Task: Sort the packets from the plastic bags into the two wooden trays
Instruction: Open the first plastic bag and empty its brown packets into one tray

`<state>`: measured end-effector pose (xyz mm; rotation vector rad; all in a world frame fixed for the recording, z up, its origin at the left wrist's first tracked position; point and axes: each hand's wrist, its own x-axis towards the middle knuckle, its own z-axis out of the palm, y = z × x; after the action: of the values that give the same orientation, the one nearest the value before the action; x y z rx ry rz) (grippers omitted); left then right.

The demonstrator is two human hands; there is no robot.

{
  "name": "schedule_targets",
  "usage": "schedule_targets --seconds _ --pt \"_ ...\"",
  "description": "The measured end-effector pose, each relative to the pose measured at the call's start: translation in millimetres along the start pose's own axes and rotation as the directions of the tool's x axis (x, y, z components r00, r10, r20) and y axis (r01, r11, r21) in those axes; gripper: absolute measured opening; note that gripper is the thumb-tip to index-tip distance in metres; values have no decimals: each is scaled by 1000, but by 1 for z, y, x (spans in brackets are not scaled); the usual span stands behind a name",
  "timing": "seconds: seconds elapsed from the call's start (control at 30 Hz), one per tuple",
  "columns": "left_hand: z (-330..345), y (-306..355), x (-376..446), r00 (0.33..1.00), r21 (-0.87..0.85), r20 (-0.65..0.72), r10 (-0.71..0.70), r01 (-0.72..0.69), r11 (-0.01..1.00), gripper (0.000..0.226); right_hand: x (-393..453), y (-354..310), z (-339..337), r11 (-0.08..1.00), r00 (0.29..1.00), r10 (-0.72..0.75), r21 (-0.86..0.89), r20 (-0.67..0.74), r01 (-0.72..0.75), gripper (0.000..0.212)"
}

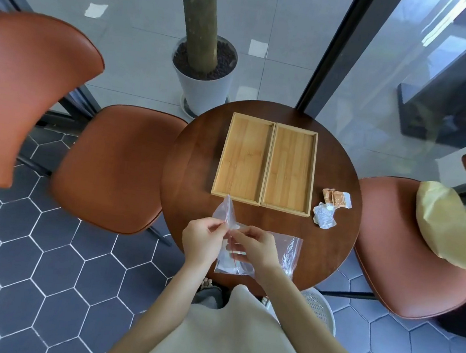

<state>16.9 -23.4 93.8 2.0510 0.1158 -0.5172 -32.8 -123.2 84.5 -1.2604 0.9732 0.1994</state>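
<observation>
Two shallow wooden trays lie side by side on the round dark table (193,154), the left tray (243,157) and the right tray (290,168), both bare inside. At the near edge, my left hand (203,240) and my right hand (258,248) pinch the mouth of a clear plastic bag (231,264) with white packets inside. A second clear bag (290,251) lies flat under my right hand. To the right of the trays sit orange-brown packets (336,198) and white packets (323,216).
Brown leather chairs stand left (115,167) and right (410,251) of the table, the right one holding a tan paper bag (451,226). A potted tree in a white pot (205,85) stands behind the table. A white basket (318,307) sits on the floor near my right.
</observation>
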Motion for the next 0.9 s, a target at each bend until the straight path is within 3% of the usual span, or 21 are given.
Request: schedule_targets --seconds 0.2,0.33,0.4,0.47,0.53,0.6,0.73,0.8,0.9 --pt "-10 -7 -3 997 76 -42 65 -62 995 13 6 -4 -8 996 963 17 87 -269 7 15" --pt "-26 -12 -3 978 319 -71 194 -162 934 12 10 -2 -20 984 926 -146 -148 -348 99 10" --pt "-35 -11 -1 949 479 -40 312 -256 840 7 12 0 -28 904 890 -326 -380 -318 195 14" --pt "-40 -10 2 910 569 12 415 -348 745 3 12 3 -31 719 840 -520 -612 -158 330 21" --pt "-42 -8 7 894 564 21 447 -379 734 6 14 6 -28 594 793 -607 -689 -46 415 26" --pt "-44 -5 14 898 495 10 439 -386 778 4 13 4 -26 654 810 -582 -633 -72 414 25" --pt "-49 10 18 911 390 38 410 -391 833 6 13 -5 -32 956 971 -230 -203 -72 211 18" --pt "-50 18 16 909 380 81 409 -407 830 8 13 -4 -37 994 994 -105 20 -37 106 19" --pt "-51 32 11 897 369 135 421 -440 819 13 14 5 -40 983 998 18 185 -60 -7 22"
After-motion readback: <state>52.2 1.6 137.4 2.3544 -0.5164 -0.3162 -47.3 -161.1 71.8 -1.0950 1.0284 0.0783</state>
